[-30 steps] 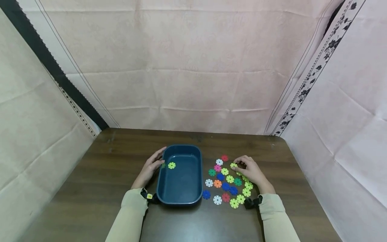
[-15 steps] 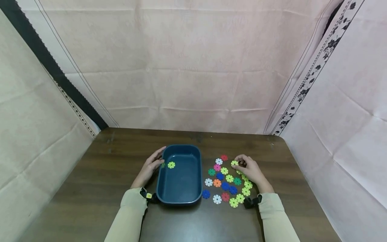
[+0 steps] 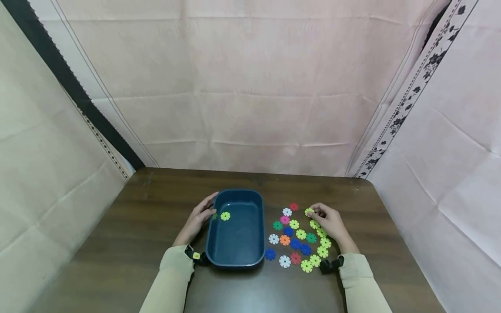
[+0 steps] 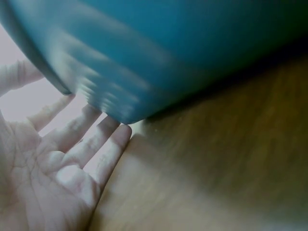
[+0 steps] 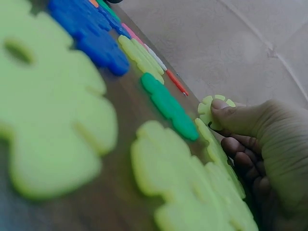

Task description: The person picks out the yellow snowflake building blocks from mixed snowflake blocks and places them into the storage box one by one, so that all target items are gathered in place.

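Note:
A deep blue rectangular tray (image 3: 235, 239) stands on the table with one yellow-green flower-shaped disc (image 3: 225, 216) inside. My left hand (image 3: 197, 221) is at its left side; in the left wrist view the fingers (image 4: 108, 154) reach nearly straight to the tray's outer wall (image 4: 159, 53). Thumb and fingertips of my right hand (image 3: 330, 221) pinch another yellow-green flower-shaped disc (image 5: 208, 111) with notched edges. That disc is at the far end of a curved row of yellow-green discs (image 3: 322, 251), which runs alongside the right hand.
Between tray and right hand lie several more flower-shaped discs: blue (image 3: 270, 254), white (image 3: 285, 261), orange (image 3: 285, 240), green (image 3: 311, 238), pink (image 3: 285, 220) and red (image 3: 294, 206). The brown wooden table (image 3: 129, 243) ends at a pale cloth backdrop (image 3: 250, 108).
My right hand has shifted the pinched yellow-green disc slightly away and to the right. My left hand keeps its place at the tray. The head view has moved a little.

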{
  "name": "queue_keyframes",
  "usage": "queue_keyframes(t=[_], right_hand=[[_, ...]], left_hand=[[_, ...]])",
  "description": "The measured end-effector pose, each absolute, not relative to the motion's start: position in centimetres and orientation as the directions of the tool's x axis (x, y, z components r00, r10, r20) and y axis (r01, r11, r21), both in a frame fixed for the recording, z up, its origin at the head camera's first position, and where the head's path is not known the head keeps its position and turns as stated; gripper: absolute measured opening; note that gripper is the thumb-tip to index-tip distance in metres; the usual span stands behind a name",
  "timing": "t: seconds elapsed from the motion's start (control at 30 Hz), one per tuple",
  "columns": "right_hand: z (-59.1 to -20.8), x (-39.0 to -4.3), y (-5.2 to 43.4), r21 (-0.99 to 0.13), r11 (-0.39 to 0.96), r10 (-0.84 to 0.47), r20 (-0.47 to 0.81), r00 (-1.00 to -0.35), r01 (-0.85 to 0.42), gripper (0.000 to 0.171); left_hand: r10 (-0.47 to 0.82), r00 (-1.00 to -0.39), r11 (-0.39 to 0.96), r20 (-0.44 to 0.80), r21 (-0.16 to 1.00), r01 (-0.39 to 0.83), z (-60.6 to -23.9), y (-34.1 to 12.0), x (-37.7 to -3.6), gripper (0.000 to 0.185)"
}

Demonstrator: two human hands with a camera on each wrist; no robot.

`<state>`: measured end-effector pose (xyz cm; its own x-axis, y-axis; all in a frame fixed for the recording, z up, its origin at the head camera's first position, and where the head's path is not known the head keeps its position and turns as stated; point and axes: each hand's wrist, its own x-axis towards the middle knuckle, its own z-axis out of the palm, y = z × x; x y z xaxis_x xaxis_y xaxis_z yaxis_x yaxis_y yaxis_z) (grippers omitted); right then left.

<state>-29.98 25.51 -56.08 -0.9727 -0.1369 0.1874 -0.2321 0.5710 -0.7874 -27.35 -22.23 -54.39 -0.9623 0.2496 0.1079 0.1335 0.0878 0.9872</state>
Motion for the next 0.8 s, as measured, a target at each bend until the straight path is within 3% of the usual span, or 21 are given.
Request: queue_keyframes(t=[0.8], right_hand=[[-56.18,-30.04,25.55,-0.778,0.578,-0.12,0.216,-0.969,-0.246,0.017]], left_hand=[[0.248,-0.963,0.09,0.107,0.987,0.132,-54.26,-22.1,-27.07,0.054]])
